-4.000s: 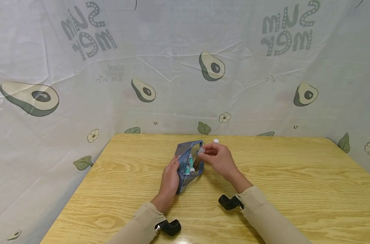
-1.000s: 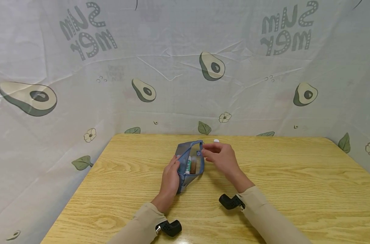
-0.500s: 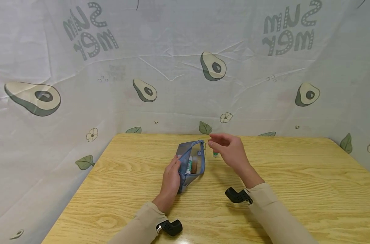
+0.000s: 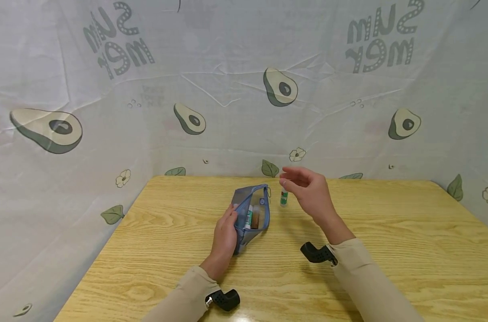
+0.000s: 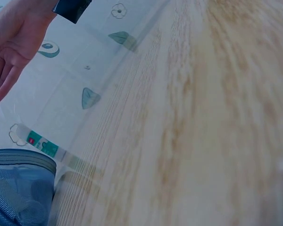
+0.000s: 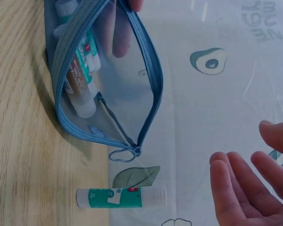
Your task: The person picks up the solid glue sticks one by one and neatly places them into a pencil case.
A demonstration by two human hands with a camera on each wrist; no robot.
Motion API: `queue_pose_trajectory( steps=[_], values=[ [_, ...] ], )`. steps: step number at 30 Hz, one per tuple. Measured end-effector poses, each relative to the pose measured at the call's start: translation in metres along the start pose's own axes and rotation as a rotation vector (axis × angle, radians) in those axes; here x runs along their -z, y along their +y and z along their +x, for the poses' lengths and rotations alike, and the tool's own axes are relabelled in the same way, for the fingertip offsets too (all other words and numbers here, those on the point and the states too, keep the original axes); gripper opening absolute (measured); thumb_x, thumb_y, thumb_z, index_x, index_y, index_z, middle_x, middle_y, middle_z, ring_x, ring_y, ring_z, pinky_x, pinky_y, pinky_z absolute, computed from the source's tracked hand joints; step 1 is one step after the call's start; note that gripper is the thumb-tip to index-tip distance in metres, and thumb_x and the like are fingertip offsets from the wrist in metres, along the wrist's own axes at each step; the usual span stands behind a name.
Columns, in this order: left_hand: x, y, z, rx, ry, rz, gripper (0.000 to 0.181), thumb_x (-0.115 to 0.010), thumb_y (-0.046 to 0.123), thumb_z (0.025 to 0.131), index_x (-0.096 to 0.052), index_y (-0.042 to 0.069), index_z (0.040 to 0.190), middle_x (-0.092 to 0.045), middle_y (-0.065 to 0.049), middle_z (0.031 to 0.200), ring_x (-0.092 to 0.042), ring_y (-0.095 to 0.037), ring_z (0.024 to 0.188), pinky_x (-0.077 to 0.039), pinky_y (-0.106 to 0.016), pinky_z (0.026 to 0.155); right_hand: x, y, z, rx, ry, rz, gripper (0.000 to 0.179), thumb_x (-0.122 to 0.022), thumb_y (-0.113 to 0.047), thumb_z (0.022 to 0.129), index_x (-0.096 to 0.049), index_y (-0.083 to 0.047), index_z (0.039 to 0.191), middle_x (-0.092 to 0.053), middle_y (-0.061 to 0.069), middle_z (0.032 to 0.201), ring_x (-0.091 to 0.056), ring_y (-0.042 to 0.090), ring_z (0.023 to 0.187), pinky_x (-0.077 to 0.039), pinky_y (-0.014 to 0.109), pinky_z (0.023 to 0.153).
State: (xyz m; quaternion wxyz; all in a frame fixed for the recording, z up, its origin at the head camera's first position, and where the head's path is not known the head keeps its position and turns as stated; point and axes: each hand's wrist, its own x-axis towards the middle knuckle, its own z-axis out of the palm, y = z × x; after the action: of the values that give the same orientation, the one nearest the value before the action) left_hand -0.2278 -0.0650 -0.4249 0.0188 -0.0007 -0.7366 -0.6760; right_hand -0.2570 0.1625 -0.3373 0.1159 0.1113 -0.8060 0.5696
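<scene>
An unzipped blue mesh pouch (image 4: 244, 219) stands tilted on the table, its mouth facing right. My left hand (image 4: 224, 235) grips its left side, fingers partly visible through the mesh in the right wrist view. Inside lie white-and-green glue sticks (image 4: 248, 218) and a brown tube with a clear cap (image 6: 80, 87). One green-and-white glue stick (image 4: 284, 198) stands upright on the table, just right of the pouch. Above and right of it hovers my right hand (image 4: 310, 190), fingers loosely bent, holding nothing.
The wooden table (image 4: 380, 241) reaches back to a pale curtain (image 4: 227, 94) printed with avocados and leaves. A zipper pull with a loop (image 6: 125, 153) hangs off the pouch's end. Black camera mounts (image 4: 318, 253) sit at both wrists.
The brown tube, pinched by my right hand at the pouch's mouth earlier, now lies inside. My right hand has let go and moved right and away, uncovering the standing glue stick. Left hand unchanged.
</scene>
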Motion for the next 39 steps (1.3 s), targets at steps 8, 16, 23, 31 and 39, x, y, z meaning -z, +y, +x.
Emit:
queue_pose_trajectory(
  steps=[8,16,23,31,39],
  values=[
    [-0.0005,-0.001,0.0012,0.007,-0.002,-0.008,0.054,-0.031,0.027,0.114,-0.044,0.005,0.161,-0.027,-0.012,0.177,-0.015,-0.039,0.166,-0.015,-0.061,0.134,-0.0001,-0.0003,0.0008,-0.004,0.003,-0.015,0.045,-0.07,-0.024,0.104,-0.064,-0.011,0.146,-0.071,0.017,0.138,-0.07,0.024,0.124,-0.055,0.014,0.09],
    [-0.0004,-0.001,0.0012,0.007,-0.003,-0.008,0.054,-0.031,0.027,0.114,-0.044,0.004,0.161,-0.027,-0.013,0.176,-0.016,-0.039,0.166,-0.015,-0.061,0.134,0.0028,0.0,-0.0004,0.005,0.018,-0.03,0.048,-0.071,-0.025,0.104,-0.061,-0.014,0.15,-0.068,0.016,0.144,-0.065,0.031,0.132,-0.053,0.014,0.091],
    [-0.0003,-0.0007,0.0018,0.01,0.002,-0.006,0.054,-0.03,0.026,0.114,-0.044,0.003,0.161,-0.027,-0.013,0.177,-0.015,-0.039,0.166,-0.015,-0.061,0.134,0.0034,0.001,0.0017,0.009,0.026,-0.047,0.05,-0.07,-0.024,0.104,-0.059,-0.015,0.152,-0.067,0.013,0.146,-0.065,0.03,0.134,-0.052,0.012,0.091],
    [-0.0007,-0.001,0.0026,0.009,0.01,-0.002,0.054,-0.031,0.025,0.114,-0.045,0.002,0.161,-0.029,-0.014,0.176,-0.017,-0.039,0.166,-0.016,-0.06,0.134,0.0065,0.0037,0.0022,0.01,0.03,-0.058,0.052,-0.07,-0.024,0.104,-0.057,-0.015,0.154,-0.065,0.012,0.149,-0.064,0.028,0.135,-0.053,0.013,0.097],
    [-0.0004,-0.0017,0.0014,0.006,-0.003,-0.005,0.054,-0.031,0.027,0.114,-0.043,0.005,0.162,-0.027,-0.012,0.177,-0.015,-0.039,0.166,-0.016,-0.061,0.134,0.0086,0.0078,0.0039,0.014,0.04,-0.046,0.053,-0.071,-0.024,0.103,-0.058,-0.014,0.153,-0.064,0.013,0.15,-0.061,0.03,0.139,-0.053,0.04,0.114]
  ],
)
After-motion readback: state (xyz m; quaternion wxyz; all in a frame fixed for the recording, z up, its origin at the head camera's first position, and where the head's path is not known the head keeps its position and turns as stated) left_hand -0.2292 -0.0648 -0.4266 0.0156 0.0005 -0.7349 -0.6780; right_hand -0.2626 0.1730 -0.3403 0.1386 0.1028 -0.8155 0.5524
